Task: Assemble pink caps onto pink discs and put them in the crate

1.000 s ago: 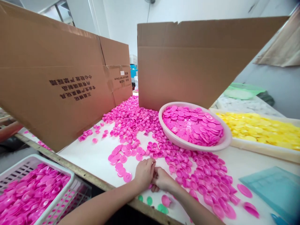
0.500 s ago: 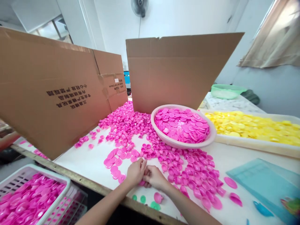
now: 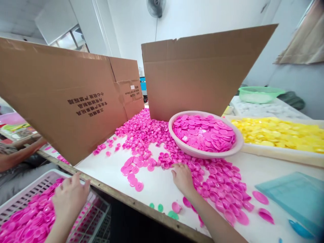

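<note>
My left hand (image 3: 69, 197) hovers over the white slotted basket (image 3: 97, 216) at the lower left, fingers spread above the pink plastic pieces (image 3: 27, 219) that fill it. My right hand (image 3: 182, 176) lies on the white table (image 3: 157, 185), fingers spread among the loose pink caps (image 3: 222, 185) scattered there. A round pale bowl (image 3: 205, 153) heaped with flat pink discs stands just beyond the right hand. Several flat pink discs (image 3: 133, 168) lie to the left of that hand.
Upright cardboard sheets (image 3: 76, 98) wall the table's left and back (image 3: 202, 74). A tray of yellow pieces (image 3: 278, 135) sits at the right, a teal lid (image 3: 293, 199) in front of it. A few green discs (image 3: 162, 210) lie at the table's edge. Another person's arm (image 3: 17, 155) shows at far left.
The hands were together at the table's front edge. My left hand has moved down and left over the basket; my right hand has reached forward into the pink caps.
</note>
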Action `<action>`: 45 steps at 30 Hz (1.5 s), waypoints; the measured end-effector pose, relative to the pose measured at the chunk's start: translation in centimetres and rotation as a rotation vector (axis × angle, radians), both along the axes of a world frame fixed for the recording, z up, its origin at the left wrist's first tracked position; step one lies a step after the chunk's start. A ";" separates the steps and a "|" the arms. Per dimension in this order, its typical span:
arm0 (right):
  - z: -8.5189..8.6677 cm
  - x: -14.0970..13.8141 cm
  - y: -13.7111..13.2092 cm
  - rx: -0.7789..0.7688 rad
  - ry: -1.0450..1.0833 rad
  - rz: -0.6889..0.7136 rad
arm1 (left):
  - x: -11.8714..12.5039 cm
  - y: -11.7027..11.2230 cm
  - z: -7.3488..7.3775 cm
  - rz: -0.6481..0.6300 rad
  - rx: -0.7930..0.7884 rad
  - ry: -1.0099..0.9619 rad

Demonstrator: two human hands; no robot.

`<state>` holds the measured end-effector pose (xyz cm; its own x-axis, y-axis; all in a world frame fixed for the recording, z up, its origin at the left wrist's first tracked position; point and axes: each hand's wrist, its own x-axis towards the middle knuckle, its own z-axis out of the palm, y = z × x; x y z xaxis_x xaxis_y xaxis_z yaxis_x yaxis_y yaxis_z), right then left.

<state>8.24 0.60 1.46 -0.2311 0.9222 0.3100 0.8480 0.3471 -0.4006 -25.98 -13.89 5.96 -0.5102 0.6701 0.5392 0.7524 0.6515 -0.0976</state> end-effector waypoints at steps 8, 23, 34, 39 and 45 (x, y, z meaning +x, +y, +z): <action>-0.7 1.2 1.1 -0.009 -0.193 -0.140 | 12.2 8.8 -5.1 -0.575 -0.188 -0.465; -2.1 -2.6 -0.6 -0.115 0.218 0.309 | 15.6 12.3 -6.6 -0.763 0.016 -0.616; -1.4 -2.0 0.2 -0.379 0.691 0.236 | 19.5 11.1 -6.2 -0.983 0.225 -1.207; -2.3 -2.3 0.7 -0.639 0.792 0.071 | 19.3 11.6 -6.9 -0.941 0.119 -1.148; -2.7 -2.0 1.1 -0.611 0.686 0.073 | 19.0 11.8 -7.6 -0.881 0.004 -1.187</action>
